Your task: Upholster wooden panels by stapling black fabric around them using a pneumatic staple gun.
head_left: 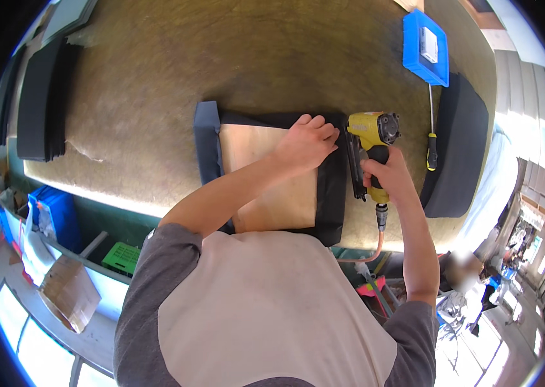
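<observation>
A wooden board lies on the table with black fabric folded over its edges. My left hand presses on the fabric at the board's far right corner, its fingers curled and closed on the cloth there. In my right hand is a yellow and black staple gun, held by its grip just right of the board. An orange air hose runs from the base of its handle toward me. The gun's nose sits close to the fabric's right edge; whether it touches cannot be made out.
At the far right stands a blue tray with a small white box in it. A yellow-handled screwdriver lies near it, beside dark padded panels. Stacked dark panels rest at the left. The brown tabletop stretches beyond the board.
</observation>
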The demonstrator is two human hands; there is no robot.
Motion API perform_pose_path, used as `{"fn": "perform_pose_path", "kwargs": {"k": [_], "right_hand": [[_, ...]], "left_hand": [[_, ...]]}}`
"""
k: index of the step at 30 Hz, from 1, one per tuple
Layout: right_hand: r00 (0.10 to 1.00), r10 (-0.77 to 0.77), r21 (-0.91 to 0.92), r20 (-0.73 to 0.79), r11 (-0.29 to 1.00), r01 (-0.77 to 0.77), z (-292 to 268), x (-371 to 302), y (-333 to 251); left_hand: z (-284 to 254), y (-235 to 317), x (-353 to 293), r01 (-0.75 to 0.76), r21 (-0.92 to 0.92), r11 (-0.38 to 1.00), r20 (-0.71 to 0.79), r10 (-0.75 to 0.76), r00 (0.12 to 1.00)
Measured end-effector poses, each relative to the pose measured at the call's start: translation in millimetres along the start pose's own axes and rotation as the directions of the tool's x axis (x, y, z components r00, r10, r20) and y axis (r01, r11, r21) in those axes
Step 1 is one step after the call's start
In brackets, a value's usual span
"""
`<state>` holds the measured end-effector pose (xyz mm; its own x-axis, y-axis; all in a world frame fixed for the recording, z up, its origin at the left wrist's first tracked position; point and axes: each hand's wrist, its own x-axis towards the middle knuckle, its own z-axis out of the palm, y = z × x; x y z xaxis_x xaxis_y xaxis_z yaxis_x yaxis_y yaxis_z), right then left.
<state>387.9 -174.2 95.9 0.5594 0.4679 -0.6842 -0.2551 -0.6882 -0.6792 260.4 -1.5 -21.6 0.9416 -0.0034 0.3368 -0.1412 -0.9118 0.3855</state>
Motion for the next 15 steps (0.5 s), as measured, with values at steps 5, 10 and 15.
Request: {"fn": "perform_pose_path", "kwargs": {"k": [5,10,15], "right_hand": [[1.0,0.018,-0.171,-0.009,0.985,-0.019,6.1,-2.0,0.8],[0.999,-0.025,-0.194,0.027,0.981,0.03,11.7,-5.1,11.3],[0.953,-0.243,-0.529,-0.179,0.841,0.116,-12.4,-9.8,12.6]], "left_hand": [[-1.3,-0.3,-2.6,0.017,-0.027,0.999,0.003,-0.017,1.0],[-3.4,-3.1,-7.9,0.007,-0.075,0.997,-0.064,-0.012,0.998],[-47.0,-15.9,-50.1,0.0,-0.174,0.985,-0.31,-0.055,0.949]]}}
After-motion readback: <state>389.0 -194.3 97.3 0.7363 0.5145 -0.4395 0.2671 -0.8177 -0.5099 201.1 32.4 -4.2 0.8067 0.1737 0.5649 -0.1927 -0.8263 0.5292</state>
